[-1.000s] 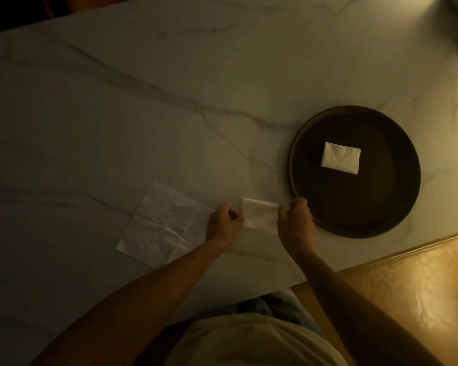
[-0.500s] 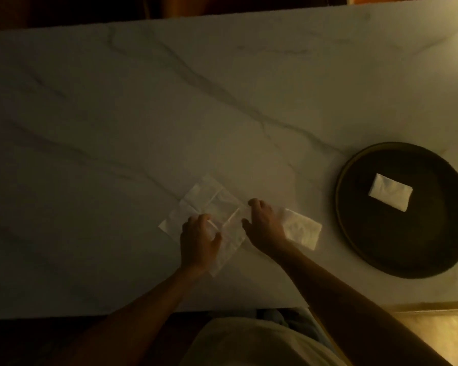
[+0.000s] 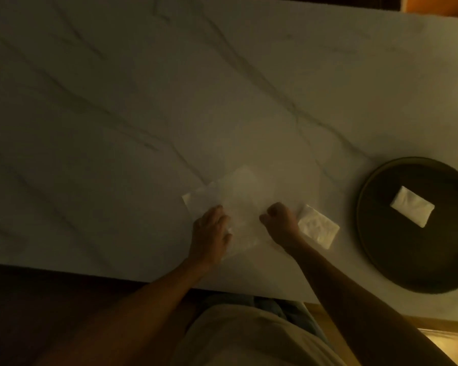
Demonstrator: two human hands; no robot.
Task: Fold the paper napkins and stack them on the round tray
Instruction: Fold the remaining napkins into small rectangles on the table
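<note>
An unfolded white paper napkin (image 3: 236,191) lies blurred on the marble table, near its front edge. My left hand (image 3: 212,228) rests on the napkin's left part with fingers pinching its edge. My right hand (image 3: 280,223) is curled at the napkin's right edge, gripping it. A small folded napkin (image 3: 319,229) lies on the table just right of my right hand. The dark round tray (image 3: 376,262) sits at the right and carries one folded napkin (image 3: 411,206) near its middle.
The marble table (image 3: 143,114) stretches away to the left and back. Its front edge runs just below my hands. A yellowish seat (image 3: 450,344) shows at the bottom right, below the tray.
Both hands left the folded napkin on the table and moved left onto the unfolded napkin. They now grip it and its far part looks lifted and blurred.
</note>
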